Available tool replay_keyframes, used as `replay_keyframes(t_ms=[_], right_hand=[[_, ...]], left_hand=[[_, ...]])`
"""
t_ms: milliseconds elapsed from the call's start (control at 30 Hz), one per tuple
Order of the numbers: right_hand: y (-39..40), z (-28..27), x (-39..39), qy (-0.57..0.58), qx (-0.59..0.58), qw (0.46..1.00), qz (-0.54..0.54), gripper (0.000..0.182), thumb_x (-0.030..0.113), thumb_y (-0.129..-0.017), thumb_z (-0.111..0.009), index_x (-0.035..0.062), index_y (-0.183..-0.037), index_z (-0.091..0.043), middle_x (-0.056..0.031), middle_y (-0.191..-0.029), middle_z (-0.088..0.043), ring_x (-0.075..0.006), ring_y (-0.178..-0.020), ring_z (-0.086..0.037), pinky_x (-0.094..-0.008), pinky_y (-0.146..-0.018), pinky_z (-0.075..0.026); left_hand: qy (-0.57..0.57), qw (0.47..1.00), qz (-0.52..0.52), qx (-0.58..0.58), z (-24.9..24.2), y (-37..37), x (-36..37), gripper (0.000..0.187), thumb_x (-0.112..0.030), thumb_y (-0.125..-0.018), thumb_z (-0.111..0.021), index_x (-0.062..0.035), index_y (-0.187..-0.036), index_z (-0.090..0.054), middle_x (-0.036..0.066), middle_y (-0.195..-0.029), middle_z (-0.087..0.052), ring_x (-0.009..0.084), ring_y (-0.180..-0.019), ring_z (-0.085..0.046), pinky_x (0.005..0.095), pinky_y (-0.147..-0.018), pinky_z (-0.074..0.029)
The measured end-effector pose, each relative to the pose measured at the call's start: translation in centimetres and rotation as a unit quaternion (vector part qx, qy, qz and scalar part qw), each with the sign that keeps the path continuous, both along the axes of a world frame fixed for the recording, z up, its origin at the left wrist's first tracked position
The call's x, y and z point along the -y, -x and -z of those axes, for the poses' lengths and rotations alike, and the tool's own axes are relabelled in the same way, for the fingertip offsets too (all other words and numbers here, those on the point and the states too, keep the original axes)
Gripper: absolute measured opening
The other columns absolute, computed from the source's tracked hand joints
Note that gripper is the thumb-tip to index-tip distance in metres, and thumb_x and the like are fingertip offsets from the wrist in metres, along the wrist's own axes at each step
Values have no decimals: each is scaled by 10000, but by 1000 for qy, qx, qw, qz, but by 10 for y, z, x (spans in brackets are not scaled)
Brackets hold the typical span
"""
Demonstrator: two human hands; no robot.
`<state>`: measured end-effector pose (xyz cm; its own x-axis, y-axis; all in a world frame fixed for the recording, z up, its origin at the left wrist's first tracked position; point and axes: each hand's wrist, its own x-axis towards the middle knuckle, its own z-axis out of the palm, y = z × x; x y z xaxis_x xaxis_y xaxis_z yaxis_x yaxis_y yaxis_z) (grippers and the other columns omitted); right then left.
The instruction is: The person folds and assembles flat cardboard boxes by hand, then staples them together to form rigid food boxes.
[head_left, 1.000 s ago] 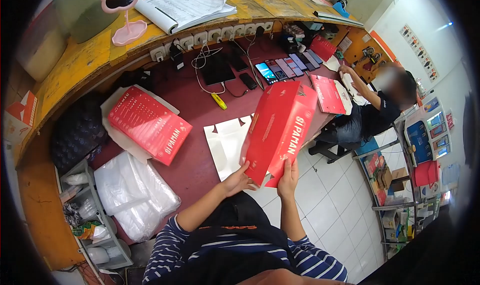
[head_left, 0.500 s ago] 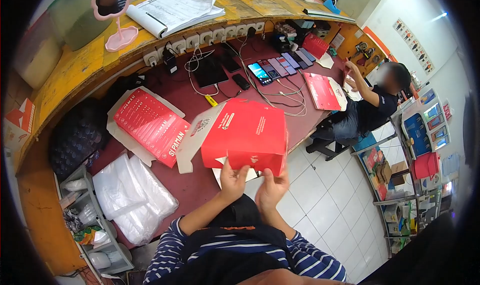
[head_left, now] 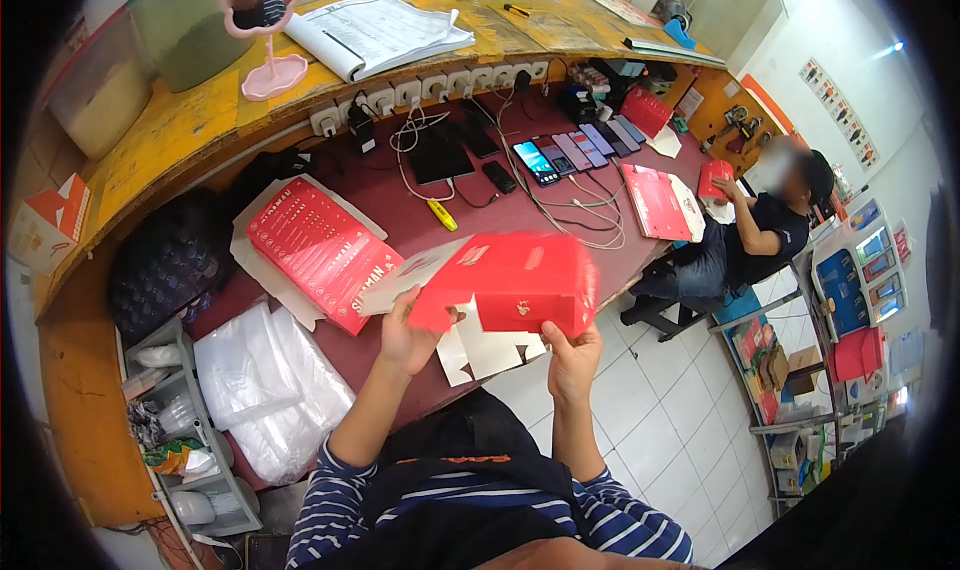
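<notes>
A partly folded red cardboard box (head_left: 535, 288) is held above the table edge, with a pale inner flap reaching out at its left. My left hand (head_left: 408, 340) grips the lower left flap. On the lower right corner, my right hand (head_left: 575, 362) has its thumb on the front face and its fingers behind. Below the box lies a white cardboard sheet (head_left: 462, 355) with cut notches. To the left rests a stack of flat red printed cartons (head_left: 315, 245), its right end partly covered by the box.
Clear plastic bags (head_left: 275, 390) lie beside a grey rack (head_left: 215, 470) at the left. Several phones (head_left: 560, 155) and cables cross the back of the table. At the right a seated person (head_left: 765, 220) holds a small red carton (head_left: 714, 180), near more red cartons (head_left: 655, 202).
My hands have moved apart, the left one up and left onto the flap, and the right to the box's corner. The box has tilted. The other person's hands now hold a red carton.
</notes>
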<state>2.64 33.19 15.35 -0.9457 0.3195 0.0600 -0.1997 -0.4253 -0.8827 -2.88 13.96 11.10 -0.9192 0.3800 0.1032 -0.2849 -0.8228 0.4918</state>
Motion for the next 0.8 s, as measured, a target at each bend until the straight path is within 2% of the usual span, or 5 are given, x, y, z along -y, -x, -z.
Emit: replay_keyframes(t_ms=[167, 400, 467, 700, 800], right_hand=[[-8, 0, 22, -24, -117, 982, 148, 276, -72, -654, -626, 2, -902, -531, -58, -860, -580, -136, -796, -556, -259, -704, -448], [-11, 58, 60, 158, -65, 985, -24, 476, -78, -659, -626, 27, -1091, -454, -99, -1063, -522, -207, -941, -528, -356, -859, -405], [-7, 79, 26, -443, -208, 864, -116, 482, 81, -737, -612, 44, -1167, -396, -112, -1148, -464, -203, -992, -500, -343, -865, -402], [-11, 10, -48, 171, -11, 942, -289, 534, 376, -819, -477, -23, -1162, -385, -138, -1084, -507, -213, -948, -528, -304, -779, -451], [-9, -3, -50, -143, 44, 958, -245, 344, 248, -818, -529, -36, -1010, -499, -94, -932, -572, -144, -790, -563, -263, -683, -460]], left_hand=[[358, 905, -217, -80, -13, -23, -21, 159, -154, -774, -580, -38, -824, -483, 72, -863, -554, 139, -818, -510, 296, -783, -386], [132, 959, -250, 33, -35, -37, -44, 186, -216, -827, -506, -48, -903, -483, 77, -965, -544, 144, -897, -509, 282, -797, -380], [-28, 977, -60, 201, -58, -34, -26, 399, -352, -850, -403, -20, -1062, -472, 88, -1007, -546, 169, -896, -538, 282, -768, -425], [248, 968, -23, 21, -20, -1, 44, 382, -305, -828, -472, 13, -1040, -480, 80, -914, -579, 133, -813, -567, 247, -693, -475], [232, 971, -33, -39, -12, 3, 50, 433, -343, -828, -474, 12, -1075, -452, 76, -961, -556, 119, -845, -551, 248, -681, -478]])
